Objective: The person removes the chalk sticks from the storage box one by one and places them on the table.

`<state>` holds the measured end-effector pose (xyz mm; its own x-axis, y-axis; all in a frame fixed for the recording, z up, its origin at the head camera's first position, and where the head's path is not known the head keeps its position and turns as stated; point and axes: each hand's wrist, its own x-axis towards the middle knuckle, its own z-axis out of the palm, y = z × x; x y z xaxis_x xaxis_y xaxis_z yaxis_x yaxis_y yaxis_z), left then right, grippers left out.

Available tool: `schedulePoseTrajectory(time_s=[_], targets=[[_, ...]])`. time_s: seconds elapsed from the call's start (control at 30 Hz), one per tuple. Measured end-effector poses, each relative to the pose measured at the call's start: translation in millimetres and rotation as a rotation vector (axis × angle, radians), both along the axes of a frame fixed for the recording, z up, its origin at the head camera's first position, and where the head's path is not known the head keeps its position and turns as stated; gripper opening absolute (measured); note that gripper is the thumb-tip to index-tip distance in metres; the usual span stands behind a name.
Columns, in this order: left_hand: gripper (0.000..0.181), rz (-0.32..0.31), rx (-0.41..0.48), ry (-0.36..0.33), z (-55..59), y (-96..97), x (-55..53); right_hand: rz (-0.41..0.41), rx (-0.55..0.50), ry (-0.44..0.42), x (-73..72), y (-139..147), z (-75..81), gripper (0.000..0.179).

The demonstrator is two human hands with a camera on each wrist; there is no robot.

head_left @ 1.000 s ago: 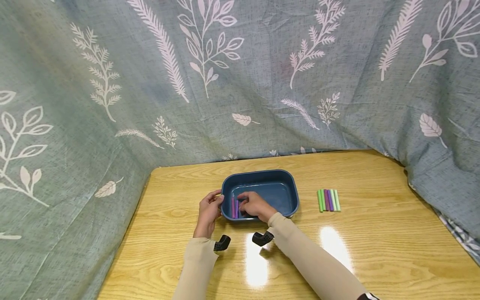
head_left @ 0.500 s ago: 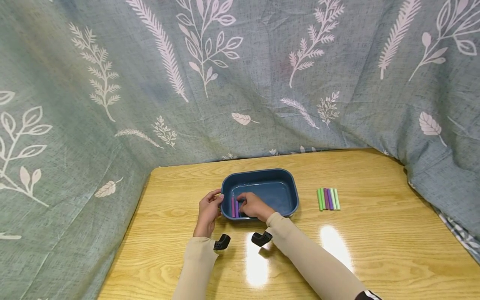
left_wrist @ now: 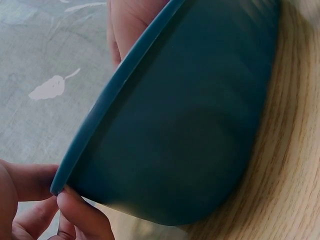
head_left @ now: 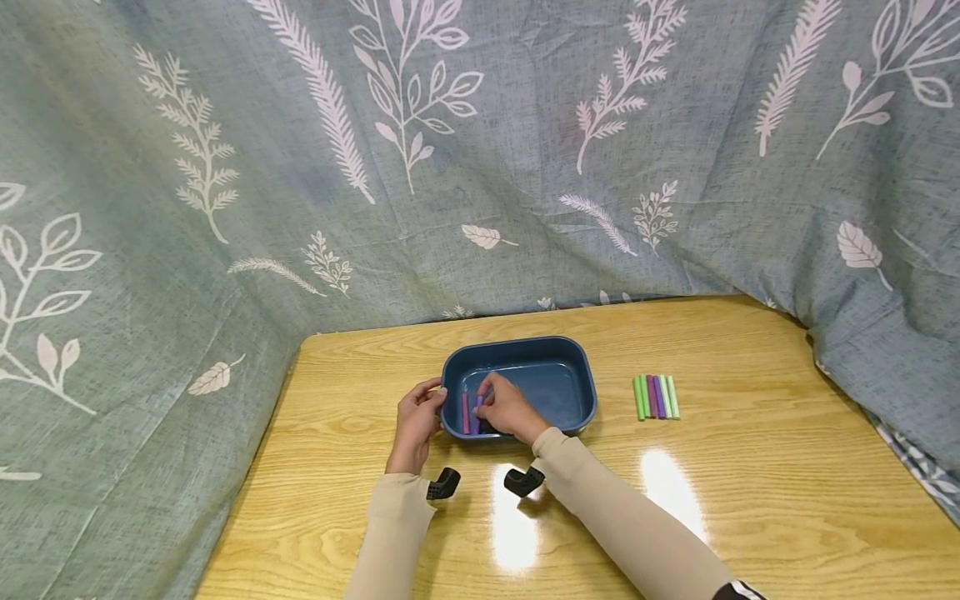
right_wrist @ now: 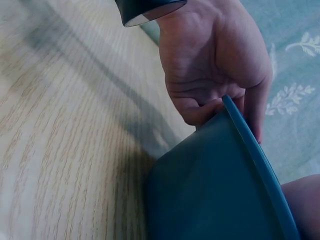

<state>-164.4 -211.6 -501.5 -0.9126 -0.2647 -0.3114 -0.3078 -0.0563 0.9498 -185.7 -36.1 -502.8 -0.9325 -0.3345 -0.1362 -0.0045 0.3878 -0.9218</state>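
Note:
A dark blue rectangular bin [head_left: 551,392] stands on the wooden table. My left hand [head_left: 415,421] grips the rim at its left end, with thumb and fingers on either side of the rim [left_wrist: 95,112] in the left wrist view. Inside, near that end, lies a slim pink chalk-like stick [head_left: 465,414]. My right hand [head_left: 513,412] reaches over the near wall and pinches a purple chalk-like stick [head_left: 477,414] just right of the pink one. In the right wrist view the bin wall [right_wrist: 210,185] hides that stick and most of the right hand.
Right of the bin, several green, maroon, purple and pale green sticks [head_left: 656,397] lie side by side on the table [head_left: 750,467]. A patterned grey-blue cloth [head_left: 480,167] hangs behind and at the sides. Each wrist carries a black camera mount [head_left: 444,484].
The purple stick has shifted slightly right, away from the pink one, and leans a little. My right fingers moved with it. The left hand keeps its hold on the rim.

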Motion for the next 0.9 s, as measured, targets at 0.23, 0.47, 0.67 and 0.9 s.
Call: schedulePoseTrajectory(time_s=[0.23,0.47,0.67,0.9], targets=[[0.034,-0.001,0.002,0.006,-1.1,0.0,-0.1,-0.019,-0.096,-0.011,1.0,0.2,0.3,0.020],[0.031,0.016,-0.010,0.004,-2.5,1.5,-3.1,-0.081,-0.225,-0.015,-0.7,4.8,0.8,0.019],[0.030,0.011,-0.002,-0.002,-4.1,1.9,-2.7,-0.123,-0.298,-0.014,-0.3,14.2,5.7,0.022],[0.031,0.004,0.007,0.028,-2.3,1.2,0.6,-0.171,-0.341,-0.003,0.2,44.9,14.1,0.026]])
